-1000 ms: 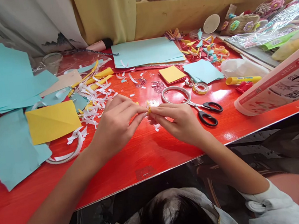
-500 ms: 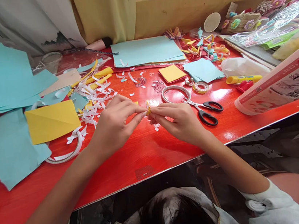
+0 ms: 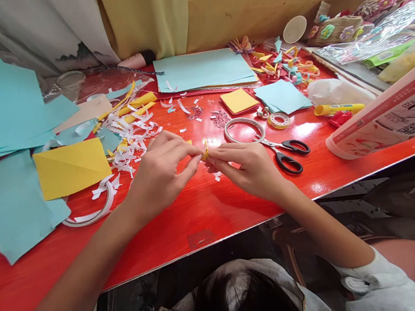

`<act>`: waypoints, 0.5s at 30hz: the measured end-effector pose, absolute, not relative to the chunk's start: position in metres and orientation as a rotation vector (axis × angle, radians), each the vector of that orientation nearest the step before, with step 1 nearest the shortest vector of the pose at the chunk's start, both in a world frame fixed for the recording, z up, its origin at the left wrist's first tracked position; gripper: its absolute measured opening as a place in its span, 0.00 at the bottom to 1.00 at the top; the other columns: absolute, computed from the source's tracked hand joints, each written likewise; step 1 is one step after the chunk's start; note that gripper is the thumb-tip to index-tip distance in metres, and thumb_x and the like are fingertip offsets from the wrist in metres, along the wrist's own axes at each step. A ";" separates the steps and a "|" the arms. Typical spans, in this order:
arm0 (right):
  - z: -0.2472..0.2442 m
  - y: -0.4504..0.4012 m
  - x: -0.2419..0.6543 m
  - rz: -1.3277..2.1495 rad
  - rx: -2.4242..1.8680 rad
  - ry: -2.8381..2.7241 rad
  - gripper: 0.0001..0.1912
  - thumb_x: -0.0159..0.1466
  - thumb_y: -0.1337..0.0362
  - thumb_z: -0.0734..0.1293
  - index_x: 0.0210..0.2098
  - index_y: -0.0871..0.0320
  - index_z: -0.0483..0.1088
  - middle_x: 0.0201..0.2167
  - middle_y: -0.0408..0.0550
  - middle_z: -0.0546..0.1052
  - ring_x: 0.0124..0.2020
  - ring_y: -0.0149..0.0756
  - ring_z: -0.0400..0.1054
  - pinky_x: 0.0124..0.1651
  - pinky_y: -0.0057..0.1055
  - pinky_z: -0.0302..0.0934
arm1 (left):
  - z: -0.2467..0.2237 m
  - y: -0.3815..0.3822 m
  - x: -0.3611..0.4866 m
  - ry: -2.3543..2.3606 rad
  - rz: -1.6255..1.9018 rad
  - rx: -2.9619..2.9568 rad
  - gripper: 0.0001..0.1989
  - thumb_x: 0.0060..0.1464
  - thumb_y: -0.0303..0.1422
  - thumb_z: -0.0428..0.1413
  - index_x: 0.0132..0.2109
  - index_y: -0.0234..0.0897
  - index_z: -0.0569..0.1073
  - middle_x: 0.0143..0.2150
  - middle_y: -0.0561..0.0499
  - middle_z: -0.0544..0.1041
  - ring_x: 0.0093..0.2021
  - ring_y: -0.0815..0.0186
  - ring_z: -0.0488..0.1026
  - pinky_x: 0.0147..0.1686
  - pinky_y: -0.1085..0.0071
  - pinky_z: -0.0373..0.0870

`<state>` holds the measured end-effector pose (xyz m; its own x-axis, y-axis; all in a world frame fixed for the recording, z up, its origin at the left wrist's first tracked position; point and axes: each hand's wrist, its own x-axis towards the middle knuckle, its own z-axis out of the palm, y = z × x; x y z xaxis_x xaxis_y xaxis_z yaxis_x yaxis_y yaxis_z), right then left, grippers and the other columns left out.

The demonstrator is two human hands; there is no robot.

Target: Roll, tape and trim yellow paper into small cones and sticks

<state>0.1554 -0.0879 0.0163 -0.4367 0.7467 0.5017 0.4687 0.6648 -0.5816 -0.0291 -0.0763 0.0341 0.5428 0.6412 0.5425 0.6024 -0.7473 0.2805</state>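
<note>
A small folded piece of yellow paper point(image 3: 205, 151) is pinched between the fingertips of both hands, above the middle of the red table point(image 3: 154, 244). My left hand point(image 3: 161, 169) holds it from the left with thumb and forefinger. My right hand point(image 3: 249, 168) grips its other side, the fingers pressed together. Most of the paper is covered by the fingertips, so its exact shape cannot be made out. Just right of my right hand lie black-handled scissors point(image 3: 288, 157), their blades reaching toward a roll of tape point(image 3: 244, 129).
Left are blue paper sheets point(image 3: 18, 201), a creased yellow sheet point(image 3: 73, 168) and white scraps point(image 3: 131, 130). Behind my hands lie yellow squares point(image 3: 239, 101), blue squares point(image 3: 282, 97) and a blue paper stack point(image 3: 204, 70). A tall cup point(image 3: 389, 111) leans at right, near a glue stick point(image 3: 339, 109).
Both hands stay nearly in place on the yellow paper. The left fingertips have shifted very slightly, and the view has moved a little.
</note>
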 end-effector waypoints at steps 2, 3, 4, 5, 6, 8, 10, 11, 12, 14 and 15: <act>0.017 -0.088 0.155 0.513 -0.941 -2.082 0.11 0.62 0.74 0.59 0.35 0.64 0.73 0.30 0.48 0.78 0.30 0.29 0.72 0.34 0.25 0.65 | 0.035 -0.077 -0.028 1.101 0.978 2.702 0.08 0.57 0.29 0.51 0.38 0.32 0.75 0.33 0.48 0.77 0.37 0.64 0.67 0.42 0.67 0.66; 0.017 -0.088 0.155 0.547 -0.945 -2.064 0.11 0.62 0.74 0.59 0.35 0.64 0.73 0.29 0.48 0.78 0.30 0.29 0.72 0.34 0.25 0.65 | 0.035 -0.077 -0.028 1.109 0.975 2.697 0.08 0.57 0.29 0.51 0.38 0.32 0.75 0.33 0.48 0.77 0.37 0.64 0.67 0.42 0.66 0.66; 0.017 -0.088 0.155 0.585 -0.946 -2.047 0.11 0.63 0.74 0.59 0.34 0.64 0.73 0.29 0.48 0.78 0.30 0.28 0.72 0.34 0.25 0.66 | 0.035 -0.077 -0.028 1.117 0.973 2.684 0.08 0.57 0.30 0.51 0.38 0.33 0.75 0.33 0.48 0.77 0.38 0.64 0.67 0.42 0.66 0.66; 0.018 -0.088 0.155 0.622 -0.946 -2.030 0.11 0.63 0.73 0.59 0.34 0.63 0.73 0.29 0.48 0.78 0.29 0.28 0.72 0.34 0.25 0.66 | 0.035 -0.077 -0.028 1.127 0.975 2.660 0.08 0.57 0.30 0.51 0.38 0.34 0.75 0.33 0.49 0.77 0.38 0.64 0.67 0.42 0.66 0.66; 0.019 -0.088 0.155 0.660 -0.945 -2.014 0.11 0.63 0.73 0.59 0.34 0.63 0.74 0.29 0.48 0.77 0.29 0.28 0.72 0.34 0.24 0.66 | 0.035 -0.077 -0.029 1.138 0.980 2.623 0.08 0.57 0.30 0.51 0.38 0.34 0.75 0.33 0.49 0.77 0.38 0.64 0.68 0.42 0.67 0.66; 0.020 -0.088 0.156 0.736 -0.948 -1.977 0.11 0.63 0.72 0.59 0.33 0.63 0.74 0.28 0.47 0.77 0.29 0.28 0.72 0.34 0.25 0.67 | 0.035 -0.077 -0.030 1.165 0.987 2.523 0.08 0.56 0.30 0.51 0.38 0.36 0.75 0.34 0.50 0.77 0.39 0.65 0.69 0.43 0.68 0.66; 0.020 -0.089 0.156 0.818 -0.955 -1.930 0.11 0.63 0.70 0.59 0.33 0.63 0.74 0.28 0.47 0.77 0.28 0.28 0.72 0.33 0.25 0.68 | 0.035 -0.077 -0.030 1.193 0.982 2.427 0.07 0.56 0.31 0.52 0.38 0.37 0.75 0.35 0.51 0.77 0.40 0.66 0.69 0.43 0.68 0.65; 0.020 -0.089 0.156 0.861 -0.960 -1.903 0.11 0.63 0.70 0.60 0.34 0.63 0.74 0.28 0.47 0.77 0.28 0.28 0.72 0.33 0.26 0.68 | 0.035 -0.077 -0.031 1.205 0.976 2.393 0.07 0.56 0.32 0.52 0.38 0.37 0.75 0.35 0.52 0.77 0.40 0.66 0.69 0.43 0.68 0.65; 0.020 -0.089 0.156 0.902 -0.965 -1.878 0.10 0.63 0.69 0.60 0.34 0.62 0.74 0.28 0.47 0.77 0.28 0.28 0.72 0.33 0.26 0.68 | 0.035 -0.077 -0.031 1.214 0.970 2.368 0.07 0.56 0.32 0.53 0.38 0.38 0.75 0.35 0.52 0.77 0.40 0.66 0.70 0.43 0.68 0.65; 0.021 -0.089 0.156 0.965 -0.978 -1.833 0.10 0.63 0.68 0.60 0.34 0.62 0.74 0.28 0.47 0.77 0.29 0.29 0.73 0.34 0.27 0.69 | 0.036 -0.077 -0.030 1.234 0.966 2.326 0.06 0.55 0.32 0.53 0.37 0.38 0.75 0.36 0.52 0.77 0.41 0.66 0.70 0.44 0.68 0.65; 0.021 -0.089 0.156 0.984 -0.989 -1.811 0.10 0.63 0.68 0.60 0.34 0.62 0.74 0.28 0.47 0.77 0.29 0.30 0.73 0.34 0.27 0.69 | 0.037 -0.077 -0.030 1.249 0.965 2.300 0.06 0.55 0.31 0.53 0.37 0.38 0.74 0.37 0.52 0.77 0.41 0.66 0.70 0.45 0.68 0.65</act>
<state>0.1556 -0.0888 0.0206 -0.3465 0.8922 0.2896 0.2423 0.3834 -0.8912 -0.0298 -0.0768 0.0370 0.3793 0.8352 0.3982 0.5967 -0.5497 0.5846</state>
